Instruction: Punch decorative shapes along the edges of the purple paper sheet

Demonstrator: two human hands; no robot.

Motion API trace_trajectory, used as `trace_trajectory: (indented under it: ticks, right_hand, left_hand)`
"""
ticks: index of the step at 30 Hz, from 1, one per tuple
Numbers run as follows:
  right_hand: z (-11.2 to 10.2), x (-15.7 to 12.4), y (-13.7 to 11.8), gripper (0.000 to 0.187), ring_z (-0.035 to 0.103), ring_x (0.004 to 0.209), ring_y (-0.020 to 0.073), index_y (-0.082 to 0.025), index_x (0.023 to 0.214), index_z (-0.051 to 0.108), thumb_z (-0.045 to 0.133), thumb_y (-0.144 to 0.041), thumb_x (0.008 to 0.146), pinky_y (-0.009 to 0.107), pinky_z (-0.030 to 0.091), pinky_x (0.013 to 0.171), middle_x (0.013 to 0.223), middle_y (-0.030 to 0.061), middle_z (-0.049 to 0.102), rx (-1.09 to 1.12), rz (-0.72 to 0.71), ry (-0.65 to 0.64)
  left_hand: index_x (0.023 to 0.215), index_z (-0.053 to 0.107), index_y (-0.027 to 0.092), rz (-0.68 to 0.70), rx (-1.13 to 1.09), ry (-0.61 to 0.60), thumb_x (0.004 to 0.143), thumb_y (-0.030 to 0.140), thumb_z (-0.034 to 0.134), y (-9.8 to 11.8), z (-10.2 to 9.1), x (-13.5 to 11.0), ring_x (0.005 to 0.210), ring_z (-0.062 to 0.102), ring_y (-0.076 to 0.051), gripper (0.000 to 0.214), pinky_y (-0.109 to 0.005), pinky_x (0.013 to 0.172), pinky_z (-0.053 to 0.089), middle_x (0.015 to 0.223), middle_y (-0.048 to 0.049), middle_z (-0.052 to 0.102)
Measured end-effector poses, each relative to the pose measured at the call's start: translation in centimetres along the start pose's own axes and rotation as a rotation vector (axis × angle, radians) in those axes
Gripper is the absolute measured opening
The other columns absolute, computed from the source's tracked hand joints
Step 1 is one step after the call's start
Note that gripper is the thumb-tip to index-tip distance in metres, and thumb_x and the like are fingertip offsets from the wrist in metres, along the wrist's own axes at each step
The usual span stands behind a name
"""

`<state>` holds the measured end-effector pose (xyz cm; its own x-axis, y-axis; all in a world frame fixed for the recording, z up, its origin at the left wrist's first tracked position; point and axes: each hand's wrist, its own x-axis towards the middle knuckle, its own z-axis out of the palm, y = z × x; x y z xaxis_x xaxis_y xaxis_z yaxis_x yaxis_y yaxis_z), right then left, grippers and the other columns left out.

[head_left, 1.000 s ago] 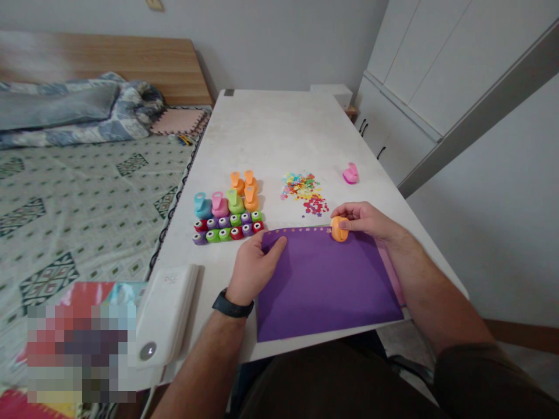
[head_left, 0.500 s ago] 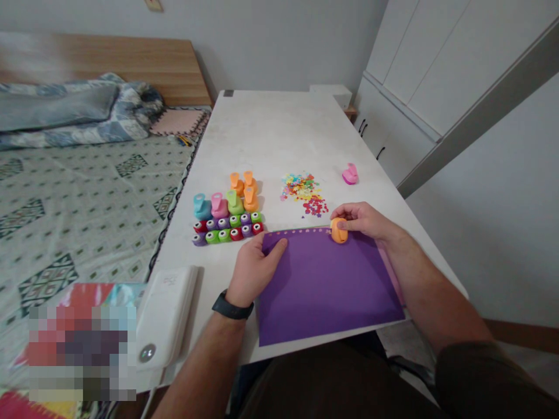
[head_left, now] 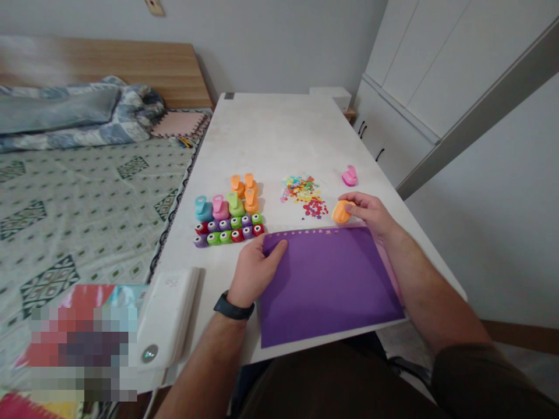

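Note:
My left hand (head_left: 257, 267) grips the left edge of a purple sheet of paper (head_left: 327, 285), thumb on top and fingers underneath. Along the sheet's far edge runs a row of small punched holes. Just beyond that edge, my right hand (head_left: 370, 214) is closed on an orange craft punch (head_left: 342, 212), which is apart from the purple paper. Pink paper (head_left: 388, 265) shows from under the sheet's right side. Past the sheet lies a pile of colourful paper confetti (head_left: 302, 189), with red pieces closest to the punch.
Several small punches (head_left: 225, 230) stand in rows at the left, with larger coloured punches (head_left: 220, 206) behind them. A pink punch (head_left: 350, 176) sits at the right on the white table (head_left: 266, 134). A white power bank (head_left: 168, 317) with a cable lies near the left edge.
My right hand has drawn the orange punch off the paper's far edge, moving it away from me and tilting it. One more hole shows there. My left hand keeps its place.

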<state>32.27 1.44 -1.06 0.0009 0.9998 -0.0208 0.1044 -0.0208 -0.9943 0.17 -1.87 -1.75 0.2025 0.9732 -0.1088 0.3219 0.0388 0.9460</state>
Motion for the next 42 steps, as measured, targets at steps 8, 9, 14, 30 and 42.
trace_trajectory:
  ticks: [8,9,14,30,42]
  right_hand:
    - [-0.4,0.9,0.9,0.043,0.067,0.085,0.0197,-0.021,0.108,0.073,0.082,-0.046,0.074,0.035,0.054,0.082,0.099,0.0043,0.073,0.081,-0.026,0.199]
    - [-0.4,0.9,1.0,0.043,0.067,0.085,0.0193,-0.021,0.108,0.073,0.083,-0.045,0.074,0.035,0.054,0.082,0.099,0.0041,0.073,0.092,-0.034,0.207]
    - [-0.7,1.1,1.2,0.040,0.066,0.084,0.0177,-0.022,0.108,0.073,0.083,-0.043,0.075,0.033,0.053,0.079,0.096,0.0032,0.072,0.133,-0.056,0.222]
    - [0.3,-1.8,-1.2,0.044,0.072,0.089,0.0255,-0.019,0.114,0.069,0.070,-0.053,0.086,0.038,0.055,0.079,0.096,0.0095,0.075,0.188,0.358,-0.378]
    - [0.1,-0.2,0.3,0.042,0.071,0.089,0.0240,-0.022,0.110,0.069,0.067,-0.058,0.087,0.038,0.054,0.083,0.097,0.0058,0.074,0.130,0.176,-0.086]
  left_hand:
    - [0.100,0.073,0.017,0.032,0.032,-0.005,0.090,0.047,0.063,0.3,-0.1,0.0,0.076,0.068,-0.020,0.033,-0.028,0.066,0.051,0.092,-0.0060,0.078]
    - [0.100,0.073,0.017,0.041,0.044,-0.005,0.090,0.047,0.063,0.3,-0.1,0.0,0.077,0.068,-0.020,0.032,-0.028,0.067,0.051,0.092,-0.0059,0.078]
    - [0.105,0.074,0.017,0.098,0.067,-0.050,0.091,0.044,0.063,0.8,-0.1,-0.2,0.086,0.069,-0.021,0.032,-0.030,0.077,0.052,0.099,-0.0055,0.078]
    - [0.097,0.073,0.018,0.088,0.120,-0.203,0.090,0.047,0.063,0.8,0.1,-0.3,0.074,0.065,-0.019,0.031,-0.028,0.067,0.048,0.086,-0.0045,0.075]
    - [0.099,0.073,0.019,0.107,0.159,-0.196,0.091,0.047,0.062,0.5,0.1,-0.2,0.073,0.065,-0.019,0.032,-0.028,0.066,0.047,0.086,-0.0043,0.075]
